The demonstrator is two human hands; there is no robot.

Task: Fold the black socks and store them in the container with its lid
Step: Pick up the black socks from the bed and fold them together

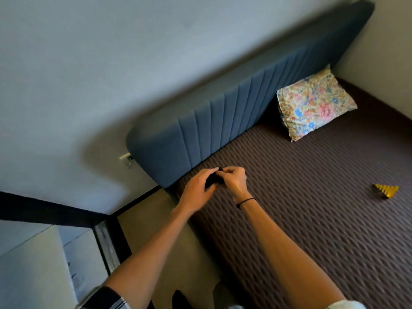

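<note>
A small black sock bundle point(213, 182) is pinched between both hands, held above the near left corner of the brown bed by the headboard. My left hand point(197, 190) cups it from below and the left. The fingers of my right hand point(234, 179) curl over its top; a black band circles that wrist. Most of the sock is hidden by my fingers. No container or lid appears in this view.
The brown quilted mattress point(312, 208) fills the right side, with a blue padded headboard point(234, 108) behind it. A floral pillow point(312, 103) leans at the far end. A small yellow object point(385, 191) lies on the bed to the right. Floor and a white cabinet point(33, 264) are at left.
</note>
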